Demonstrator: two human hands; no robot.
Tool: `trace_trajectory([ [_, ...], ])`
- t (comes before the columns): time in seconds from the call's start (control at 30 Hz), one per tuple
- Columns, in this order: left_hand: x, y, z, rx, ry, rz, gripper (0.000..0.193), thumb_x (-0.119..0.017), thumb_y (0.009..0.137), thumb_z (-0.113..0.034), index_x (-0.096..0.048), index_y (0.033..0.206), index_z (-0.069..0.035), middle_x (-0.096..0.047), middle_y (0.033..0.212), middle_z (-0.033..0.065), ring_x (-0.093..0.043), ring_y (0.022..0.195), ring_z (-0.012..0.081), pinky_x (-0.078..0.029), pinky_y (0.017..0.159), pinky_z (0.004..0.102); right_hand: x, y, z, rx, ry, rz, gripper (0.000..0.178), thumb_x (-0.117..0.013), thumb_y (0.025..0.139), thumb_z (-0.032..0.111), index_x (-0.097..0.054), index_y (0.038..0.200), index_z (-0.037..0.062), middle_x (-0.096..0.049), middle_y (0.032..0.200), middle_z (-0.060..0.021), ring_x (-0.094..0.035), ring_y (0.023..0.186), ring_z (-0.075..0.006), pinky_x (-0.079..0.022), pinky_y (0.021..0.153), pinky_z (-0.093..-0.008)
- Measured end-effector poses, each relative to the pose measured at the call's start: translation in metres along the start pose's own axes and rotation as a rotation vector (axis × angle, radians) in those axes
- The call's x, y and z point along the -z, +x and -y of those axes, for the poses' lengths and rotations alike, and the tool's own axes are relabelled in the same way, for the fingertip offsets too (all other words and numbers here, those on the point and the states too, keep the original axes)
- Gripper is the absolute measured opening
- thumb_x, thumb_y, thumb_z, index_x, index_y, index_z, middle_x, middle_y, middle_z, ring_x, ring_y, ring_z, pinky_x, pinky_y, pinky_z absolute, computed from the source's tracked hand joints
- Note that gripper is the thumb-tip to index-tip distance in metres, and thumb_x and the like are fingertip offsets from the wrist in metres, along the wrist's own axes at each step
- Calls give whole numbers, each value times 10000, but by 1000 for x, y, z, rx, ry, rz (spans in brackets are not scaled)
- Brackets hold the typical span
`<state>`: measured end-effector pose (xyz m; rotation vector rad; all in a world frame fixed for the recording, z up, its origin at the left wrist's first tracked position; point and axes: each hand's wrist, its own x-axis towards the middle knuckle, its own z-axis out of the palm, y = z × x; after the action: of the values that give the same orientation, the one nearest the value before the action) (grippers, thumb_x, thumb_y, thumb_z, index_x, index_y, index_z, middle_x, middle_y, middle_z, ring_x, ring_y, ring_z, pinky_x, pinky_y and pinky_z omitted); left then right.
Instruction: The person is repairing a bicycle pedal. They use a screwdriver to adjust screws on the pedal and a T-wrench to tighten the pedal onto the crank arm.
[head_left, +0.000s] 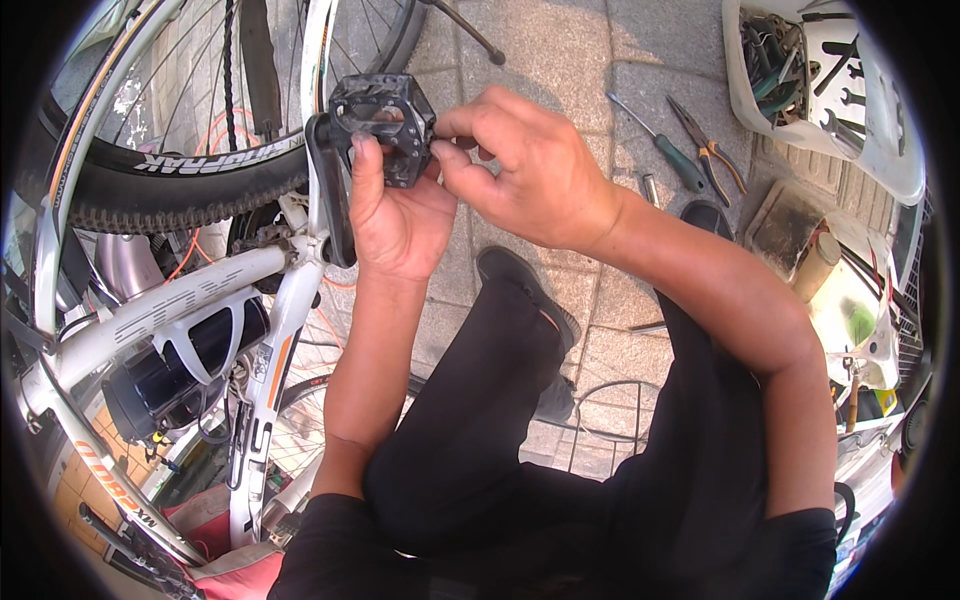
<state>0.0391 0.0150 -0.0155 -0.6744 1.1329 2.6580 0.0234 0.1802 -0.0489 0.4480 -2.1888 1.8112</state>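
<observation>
A black bicycle pedal [378, 92] sits on the dark crank arm [338, 195] of a white bicycle [215, 288] at my left. My left hand [402, 228] cups the pedal from below and steadies it, its thumb resting against the near edge. At the pedal's outer end, the thumb and fingers of my right hand [535, 172] are pinched together. Whatever lies between those fingertips is too small and covered to make out.
On the paving at right lie a screwdriver [680, 165], orange-and-black pliers [707, 152] and a small metal socket [651, 188]. Beyond them stands a white tool bin [905, 165] with wrenches. A wheel's black tyre [190, 190] fills the left side, close to my left arm.
</observation>
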Motion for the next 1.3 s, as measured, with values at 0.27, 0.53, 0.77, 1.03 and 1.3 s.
trace_trajectory([
  [0.27,3,0,-1,5,-22,1,324,-656,1026,-376,-670,1243,-135,-715,1203,25,-652,1113,196,-511,1045,395,-1,1,6,132,-162,-64,180,-788,821,88,-700,971,45,-623,796,-94,-648,670,-290,-542,595,-388],
  [0.53,5,1,-1,16,-75,-13,323,-634,1039,-379,-671,1236,-126,-712,1219,38,-646,1143,212,-504,1061,423,1,5,1,282,-266,-61,183,-780,821,99,-696,975,45,-636,804,-96,-655,672,-294,-548,603,-395],
  [0.77,-9,-5,-1,46,-7,135,368,-615,1043,-412,-661,1250,-111,-707,1227,63,-638,1167,253,-478,1097,485,-7,-1,20,-146,-51,-25,149,-750,857,76,-698,985,21,-662,826,-135,-686,694,-312,-567,619,-398],
  [1.03,-1,-1,0,29,-50,84,372,-623,1038,-414,-663,1253,-114,-715,1215,58,-647,1147,255,-483,1072,486,-1,3,18,-147,-7,36,191,-685,888,196,-708,938,13,-694,891,-184,-698,812,-394,-579,721,-466],
  [1.3,9,1,-1,28,17,-8,391,-678,988,-458,-682,1209,-136,-705,1235,89,-627,1189,285,-488,1059,501,17,33,26,-797,449,302,156,-697,891,117,-724,924,-32,-702,792,-68,-619,614,-131,-501,564,-281],
])
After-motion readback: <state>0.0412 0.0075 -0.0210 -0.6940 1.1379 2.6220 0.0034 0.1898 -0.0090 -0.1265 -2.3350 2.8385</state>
